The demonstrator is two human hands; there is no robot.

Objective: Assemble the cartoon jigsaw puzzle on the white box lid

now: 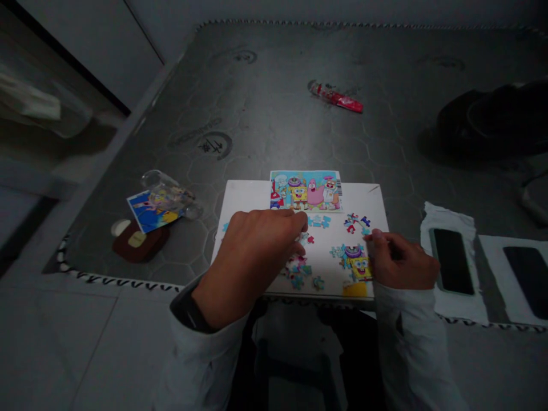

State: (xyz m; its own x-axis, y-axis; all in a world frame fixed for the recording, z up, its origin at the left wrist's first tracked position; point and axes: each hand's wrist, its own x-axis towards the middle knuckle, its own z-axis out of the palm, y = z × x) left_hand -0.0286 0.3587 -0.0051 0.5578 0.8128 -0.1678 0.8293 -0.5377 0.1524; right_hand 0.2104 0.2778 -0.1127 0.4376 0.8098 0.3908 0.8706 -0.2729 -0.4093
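A white board [244,200] lies at the near edge of a grey mat, with a colourful cartoon picture card [306,191] on its far edge. A partly joined jigsaw section [356,267] sits at the board's near right, and loose jigsaw pieces [319,221] are scattered around it. My left hand [252,257] rests over the board's middle, its fingertips among the pieces, and anything held there is hidden. My right hand [398,261] pinches thumb and finger together at a small jigsaw piece [366,231], beside the joined section.
On the hexagon-patterned grey mat [265,131] lie a red wrapper [336,97], a clear plastic container [165,194] on a printed card [149,212], and a brown pouch [139,242]. Two dark phones [454,261] rest on white sheets at right, beyond them a dark cloth [483,120].
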